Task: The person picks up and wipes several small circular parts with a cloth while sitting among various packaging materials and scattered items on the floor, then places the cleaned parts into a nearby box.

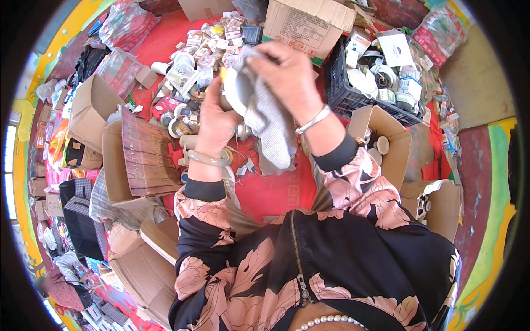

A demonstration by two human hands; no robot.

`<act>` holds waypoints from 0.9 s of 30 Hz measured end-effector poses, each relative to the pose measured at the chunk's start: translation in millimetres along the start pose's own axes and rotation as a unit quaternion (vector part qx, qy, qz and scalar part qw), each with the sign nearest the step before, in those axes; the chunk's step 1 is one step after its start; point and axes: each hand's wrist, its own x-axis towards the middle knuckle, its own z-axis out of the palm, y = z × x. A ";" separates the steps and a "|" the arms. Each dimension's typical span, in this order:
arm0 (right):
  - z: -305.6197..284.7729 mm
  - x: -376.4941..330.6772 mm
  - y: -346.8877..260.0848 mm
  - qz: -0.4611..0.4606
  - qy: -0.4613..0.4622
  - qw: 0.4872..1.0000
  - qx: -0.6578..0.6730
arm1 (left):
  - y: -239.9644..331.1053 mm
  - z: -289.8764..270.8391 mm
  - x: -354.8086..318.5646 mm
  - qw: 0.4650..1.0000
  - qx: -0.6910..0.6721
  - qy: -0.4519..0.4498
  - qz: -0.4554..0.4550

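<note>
At frame centre, our left hand (216, 118) grips a white round fixture (234, 91); our right hand (287, 74) clasps a grey cloth (270, 124) against it, wiping underway, many fixtures (193, 66) left.

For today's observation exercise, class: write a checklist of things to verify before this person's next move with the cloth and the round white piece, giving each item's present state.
1. Left hand grips the round white piece: ok.
2. Right hand presses the grey cloth onto the piece: ok.
3. Cloth hangs free of the small parts on the red mat below: cannot tell.
4. Piece's surface already clean: cannot tell, cloth covers it.
5. Black crate to the right has room for more: not ok, it looks full.
</note>
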 end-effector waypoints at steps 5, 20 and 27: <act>14.1 -7.9 -5.5 -0.145 -0.014 0.987 -0.061 | -2.4 -6.4 -3.3 0.999 0.034 0.017 0.008; 1.2 -14.9 -12.6 -0.232 -0.284 0.929 0.060 | -1.7 -26.4 1.1 0.990 -0.135 0.034 -0.020; -31.7 1.6 -10.2 -0.249 -0.372 0.892 -0.056 | 1.4 -31.0 -1.0 0.978 -0.205 0.027 0.011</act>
